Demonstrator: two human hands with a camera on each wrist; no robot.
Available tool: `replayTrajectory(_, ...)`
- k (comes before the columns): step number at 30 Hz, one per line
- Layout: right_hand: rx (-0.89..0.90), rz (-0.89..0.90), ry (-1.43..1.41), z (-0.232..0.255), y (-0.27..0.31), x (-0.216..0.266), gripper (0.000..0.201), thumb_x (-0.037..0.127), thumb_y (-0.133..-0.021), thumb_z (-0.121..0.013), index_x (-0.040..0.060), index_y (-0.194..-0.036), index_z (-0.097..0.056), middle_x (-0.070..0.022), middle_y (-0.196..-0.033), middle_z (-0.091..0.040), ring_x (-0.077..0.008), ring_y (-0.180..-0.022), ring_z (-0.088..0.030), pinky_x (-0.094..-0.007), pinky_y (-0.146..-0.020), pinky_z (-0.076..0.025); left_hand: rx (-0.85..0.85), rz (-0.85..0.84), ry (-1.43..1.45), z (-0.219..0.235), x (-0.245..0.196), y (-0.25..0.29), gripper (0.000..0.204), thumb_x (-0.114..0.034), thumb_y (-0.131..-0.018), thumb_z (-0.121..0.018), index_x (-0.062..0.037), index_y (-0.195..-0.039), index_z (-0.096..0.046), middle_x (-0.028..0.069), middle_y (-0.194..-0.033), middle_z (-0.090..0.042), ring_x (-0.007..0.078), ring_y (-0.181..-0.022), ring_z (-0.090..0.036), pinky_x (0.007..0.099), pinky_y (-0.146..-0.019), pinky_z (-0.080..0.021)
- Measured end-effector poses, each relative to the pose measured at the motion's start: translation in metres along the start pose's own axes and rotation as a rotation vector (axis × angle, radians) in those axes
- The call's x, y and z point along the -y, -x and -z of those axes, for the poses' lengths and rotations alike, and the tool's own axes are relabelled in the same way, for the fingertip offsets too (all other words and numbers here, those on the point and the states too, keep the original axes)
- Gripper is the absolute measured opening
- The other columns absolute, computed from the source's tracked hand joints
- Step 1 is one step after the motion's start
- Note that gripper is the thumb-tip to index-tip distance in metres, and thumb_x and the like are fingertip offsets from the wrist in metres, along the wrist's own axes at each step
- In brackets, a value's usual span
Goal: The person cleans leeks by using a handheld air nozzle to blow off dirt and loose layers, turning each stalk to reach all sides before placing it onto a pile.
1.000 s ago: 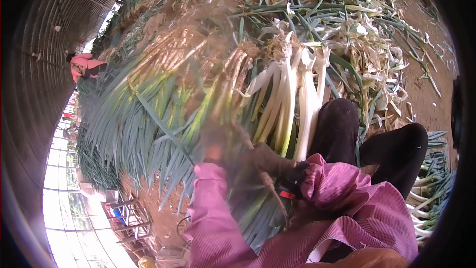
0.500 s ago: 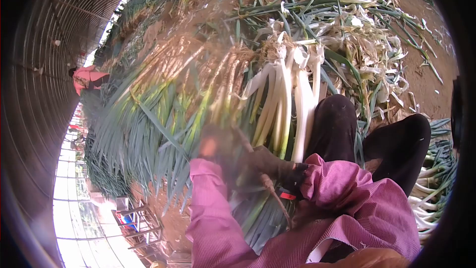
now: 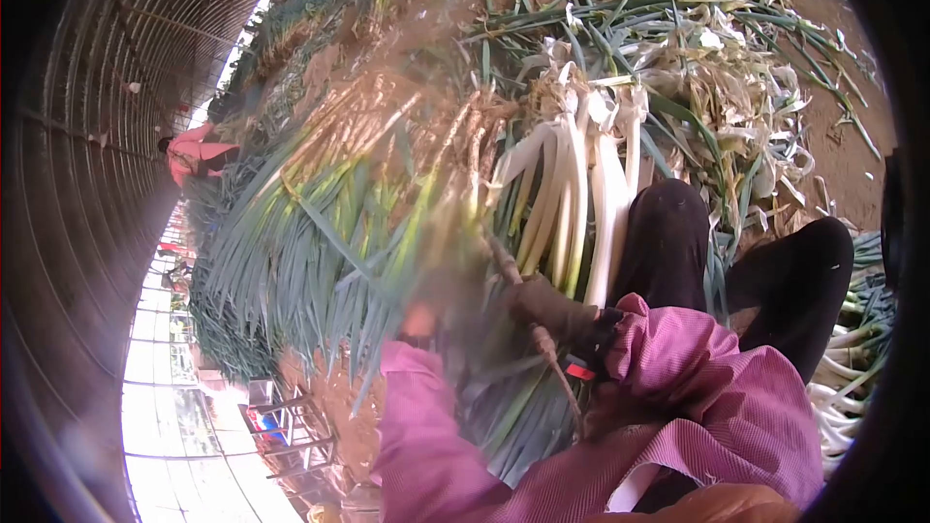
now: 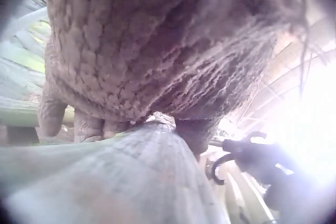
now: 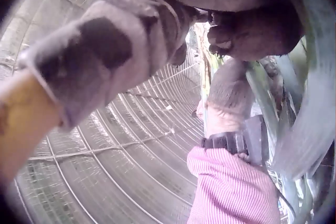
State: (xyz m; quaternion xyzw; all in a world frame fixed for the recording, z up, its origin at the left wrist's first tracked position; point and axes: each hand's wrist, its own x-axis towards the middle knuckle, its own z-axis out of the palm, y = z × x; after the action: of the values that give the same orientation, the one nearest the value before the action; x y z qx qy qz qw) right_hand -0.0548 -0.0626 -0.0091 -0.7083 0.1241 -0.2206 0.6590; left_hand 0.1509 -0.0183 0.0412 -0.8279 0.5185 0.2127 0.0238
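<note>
Left hand (image 3: pixel 423 315) had shifted bodyward since the earlier frame, near the right (image 3: pixel 554 312). Leek heap (image 3: pixel 281 252): lay beyond and leftward of both. White-stemmed leeks (image 3: pixel 604 199): lay beyond the right, its hold indeterminable. Pale leaf (image 4: pixel 152 166): was clamped by the left.

"What's under the left hand (image 4: pixel 147 40)?"
"A pale leaf (image 4: pixel 157 176), gripped in curled, dirt-coloured fingers."
"Beside it?"
"Green leaves (image 4: pixel 23 61) one side, something dark and hooked (image 4: pixel 223 166) opposite."
</note>
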Motion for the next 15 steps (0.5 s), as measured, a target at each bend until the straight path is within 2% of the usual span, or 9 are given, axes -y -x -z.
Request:
replayTrajectory(1, 0.031, 0.037, 0.156, 0.011, 0.002, 0.014, 0.024, 0.018, -0.074, -0.057, 0.0181, -0.096, -0.063, -0.0055, -0.091, -0.063, -0.0256, -0.080, -0.063, -0.0351, -0.068, -0.050, -0.185, -0.150, -0.087, 0.016, -0.040, 0.027, 0.042, -0.037, -0.072, -0.063, 0.0015, -0.087, -0.062, 0.0258, -0.083, -0.060, 0.0415, -0.079, -0.059, 0.0450, -0.069, -0.046)
replayTrajectory(3, -0.022, 0.117, 0.313, 0.012, 0.004, 0.016, 0.024, 0.019, -0.073, -0.058, 0.0180, -0.097, -0.064, -0.0063, -0.088, -0.062, -0.0252, -0.080, -0.063, -0.0354, -0.069, -0.050, -0.361, -0.164, -0.073, -0.003, -0.027, 0.021, 0.043, -0.037, -0.070, -0.065, 0.0009, -0.090, -0.061, 0.0263, -0.084, -0.060, 0.0421, -0.080, -0.059, 0.0454, -0.069, -0.046)
replayTrajectory(5, -0.193, 0.196, 0.321, -0.002, 0.006, -0.001, 0.029, 0.012, -0.063, -0.065, 0.0113, -0.092, -0.067, -0.0095, -0.071, -0.060, -0.0229, -0.070, -0.062, -0.0310, -0.068, -0.050, -0.483, -0.120, -0.038, -0.018, -0.019, 0.012, 0.045, -0.037, -0.069, -0.066, 0.0001, -0.093, -0.060, 0.0265, -0.085, -0.060, 0.0424, -0.081, -0.059, 0.0458, -0.070, -0.046)
replayTrajectory(6, -0.180, 0.205, 0.268, -0.006, 0.010, 0.001, 0.030, 0.012, -0.063, -0.065, 0.0111, -0.092, -0.066, -0.0092, -0.073, -0.061, -0.0227, -0.070, -0.062, -0.0313, -0.068, -0.050, -0.513, -0.069, -0.008, -0.019, -0.024, 0.007, 0.046, -0.037, -0.068, -0.066, -0.0004, -0.095, -0.059, 0.0265, -0.086, -0.060, 0.0425, -0.083, -0.059, 0.0460, -0.071, -0.046)
replayTrajectory(9, -0.133, 0.077, 0.051, -0.012, 0.013, 0.005, 0.030, 0.009, -0.065, -0.064, 0.0101, -0.094, -0.066, -0.0084, -0.081, -0.061, -0.0209, -0.073, -0.061, -0.0304, -0.068, -0.049, -0.570, -0.005, -0.029, -0.010, -0.043, -0.012, 0.047, -0.036, -0.069, -0.066, -0.0020, -0.101, -0.057, 0.0263, -0.088, -0.061, 0.0421, -0.087, -0.058, 0.0464, -0.074, -0.046)
replayTrajectory(10, -0.104, -0.069, -0.062, -0.009, 0.015, 0.015, 0.028, 0.007, -0.067, -0.062, 0.0094, -0.095, -0.066, -0.0082, -0.086, -0.061, -0.0194, -0.075, -0.061, -0.0288, -0.068, -0.049, -0.582, 0.002, -0.055, -0.002, -0.053, -0.016, 0.047, -0.035, -0.069, -0.066, -0.0026, -0.102, -0.057, 0.0262, -0.089, -0.061, 0.0419, -0.089, -0.058, 0.0466, -0.075, -0.046)
replayTrajectory(11, -0.073, -0.215, -0.178, -0.007, 0.017, 0.024, 0.028, 0.005, -0.069, -0.060, 0.0088, -0.096, -0.066, -0.0080, -0.090, -0.061, -0.0179, -0.078, -0.061, -0.0272, -0.069, -0.049, -0.467, 0.062, -0.061, 0.007, -0.062, -0.020, 0.045, -0.033, -0.073, -0.061, -0.0034, -0.107, -0.055, 0.0242, -0.096, -0.059, 0.0388, -0.092, -0.057, 0.0451, -0.077, -0.046)
replayTrajectory(13, -0.040, -0.243, -0.205, -0.006, 0.018, 0.026, 0.027, 0.003, -0.071, -0.059, 0.0082, -0.096, -0.065, -0.0074, -0.093, -0.061, -0.0164, -0.080, -0.060, -0.0257, -0.069, -0.049, -0.356, 0.101, -0.071, 0.008, -0.064, -0.030, 0.045, -0.033, -0.073, -0.061, -0.0034, -0.106, -0.056, 0.0242, -0.096, -0.059, 0.0392, -0.092, -0.057, 0.0452, -0.077, -0.046)
replayTrajectory(15, -0.043, -0.006, -0.024, -0.005, 0.020, 0.021, 0.026, 0.004, -0.070, -0.058, 0.0082, -0.095, -0.065, -0.0067, -0.090, -0.062, -0.0161, -0.079, -0.060, -0.0257, -0.067, -0.049, -0.378, 0.074, -0.080, -0.001, -0.058, -0.042, 0.044, -0.033, -0.073, -0.061, -0.0034, -0.105, -0.056, 0.0242, -0.095, -0.060, 0.0397, -0.091, -0.057, 0.0454, -0.077, -0.046)
